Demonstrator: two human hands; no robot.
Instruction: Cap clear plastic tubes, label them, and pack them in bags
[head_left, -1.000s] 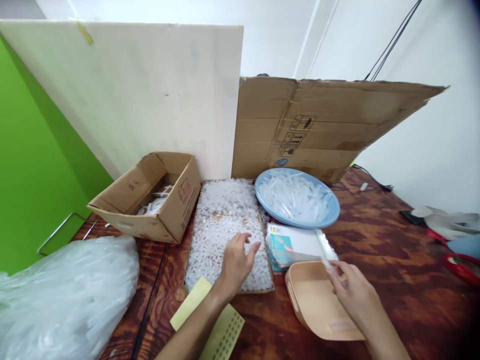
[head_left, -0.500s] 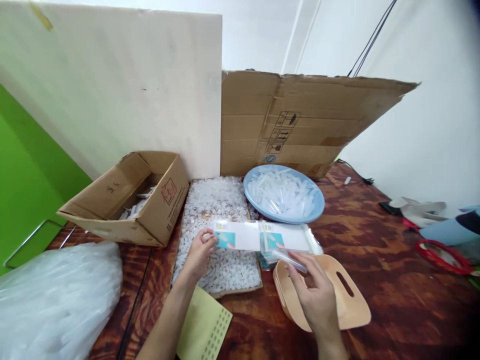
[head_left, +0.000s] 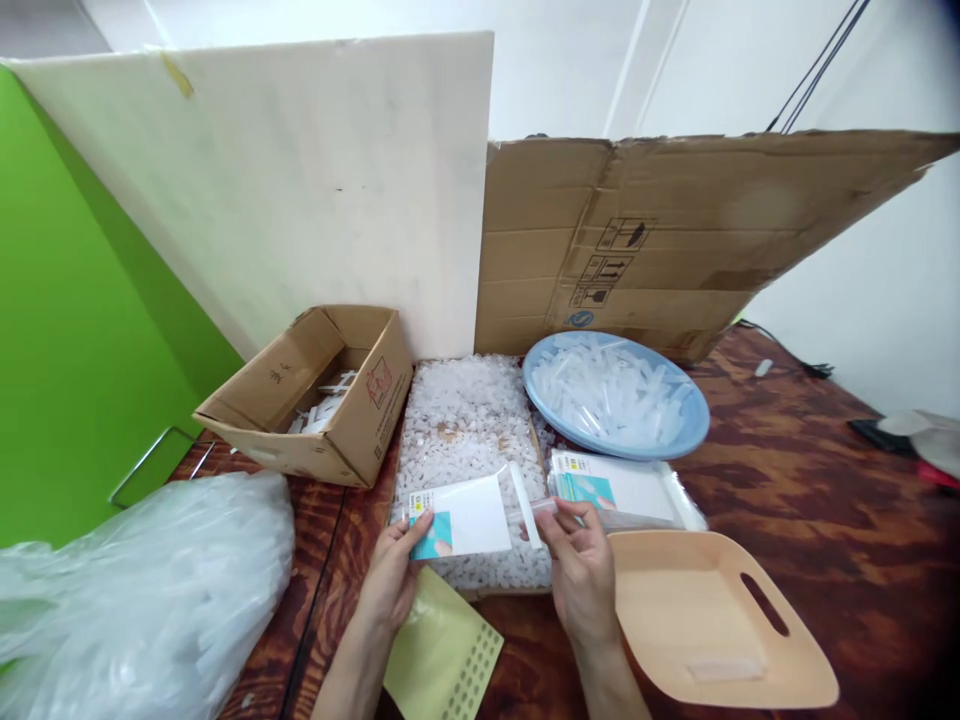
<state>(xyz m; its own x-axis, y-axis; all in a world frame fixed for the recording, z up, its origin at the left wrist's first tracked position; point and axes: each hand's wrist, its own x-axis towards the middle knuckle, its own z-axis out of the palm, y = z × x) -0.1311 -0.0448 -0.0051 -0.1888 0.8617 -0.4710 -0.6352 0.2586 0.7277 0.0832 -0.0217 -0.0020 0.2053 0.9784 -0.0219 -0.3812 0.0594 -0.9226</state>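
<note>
A clear packet with a white and teal printed card is pinched at its left end by my left hand. My right hand is closed on a small clear strip at the packet's right end, beside its white-edged flap. Both hands are above the near part of a cardboard tray spread with small translucent pieces. A stack of similar packets lies right of the tray. Behind it sits a blue basin full of clear strips.
A beige tray lies at the right, holding a clear piece. The yellow sheet is near the front. On the left are a cardboard box and a plastic bag. White board and cardboard stand behind.
The packet has come away from the stack, nearer and tilted, in my left hand. My right hand has moved left to its flap end. The view has shifted, uncovering the beige tray.
</note>
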